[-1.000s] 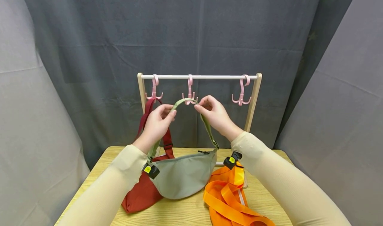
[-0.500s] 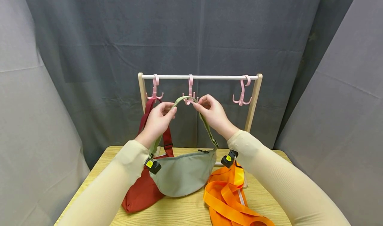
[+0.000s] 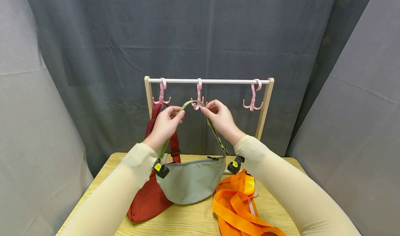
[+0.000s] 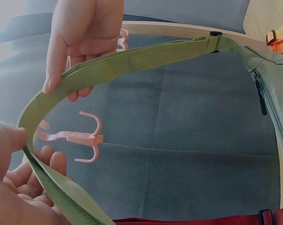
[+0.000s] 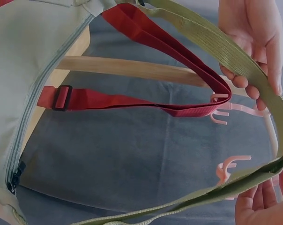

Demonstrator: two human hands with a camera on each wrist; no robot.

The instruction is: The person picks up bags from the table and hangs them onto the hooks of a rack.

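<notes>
My left hand (image 3: 165, 125) pinches the left side of a green strap (image 3: 189, 103), and my right hand (image 3: 221, 118) pinches its right side. Between them the strap arches at the lower prongs of the middle pink hook (image 3: 199, 92); whether it touches them I cannot tell. From the strap hangs a grey-green waist bag (image 3: 192, 182), zipper upward. In the left wrist view, both hands hold the strap (image 4: 127, 63) between thumb and fingers. A red waist bag (image 3: 150, 199) is partly hidden behind the green one, its strap (image 5: 146, 35) looped over the left pink hook (image 3: 161, 91).
A white rail (image 3: 225, 81) on wooden posts (image 3: 265, 107) carries the hooks. The right pink hook (image 3: 253, 97) has nothing on it. An orange bag (image 3: 237, 208) with loose straps lies at the right on the wooden table (image 3: 187, 225). Grey curtains (image 3: 93, 55) stand around.
Both hands have lifted the green strap slightly, then held almost still. The green waist bag has risen a little with it, and my right wrist has shifted slightly left.
</notes>
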